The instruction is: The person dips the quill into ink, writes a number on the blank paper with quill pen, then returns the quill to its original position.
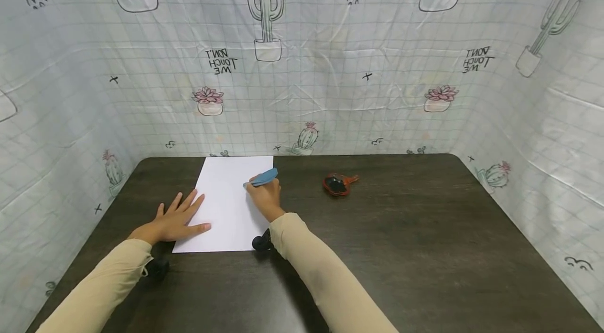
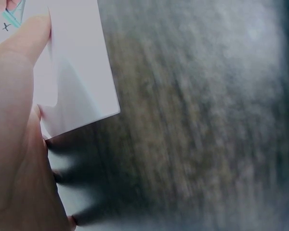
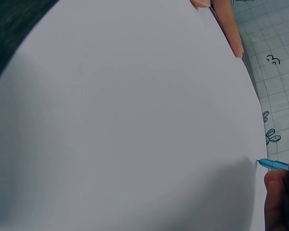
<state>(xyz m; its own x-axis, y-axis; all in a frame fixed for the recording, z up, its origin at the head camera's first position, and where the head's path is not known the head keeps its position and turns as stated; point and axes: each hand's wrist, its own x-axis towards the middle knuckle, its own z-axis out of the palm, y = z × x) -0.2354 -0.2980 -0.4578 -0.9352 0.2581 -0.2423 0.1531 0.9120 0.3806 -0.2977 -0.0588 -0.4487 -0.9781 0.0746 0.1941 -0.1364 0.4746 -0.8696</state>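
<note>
A white sheet of paper (image 1: 229,207) lies on the dark table, its surface showing no marks that I can make out. My left hand (image 1: 175,222) rests with fingers spread across the sheet's left edge, the thumb lying on the paper. Near the sheet's upper right side, my right hand (image 1: 266,197) holds a blue pen (image 1: 264,178) with a broad, flat-looking upper end. In the right wrist view the pen's tip (image 3: 261,161) is at the paper, close to its edge; whether it touches is hard to tell.
To the right of the paper lies a small orange-red and black object (image 1: 336,184) with a short projecting end; its kind is unclear. A cloth (image 1: 321,71) printed with cacti and grid lines encloses the table (image 1: 424,249) at the back and sides. Dark wrist devices (image 1: 261,242) sit under both wrists.
</note>
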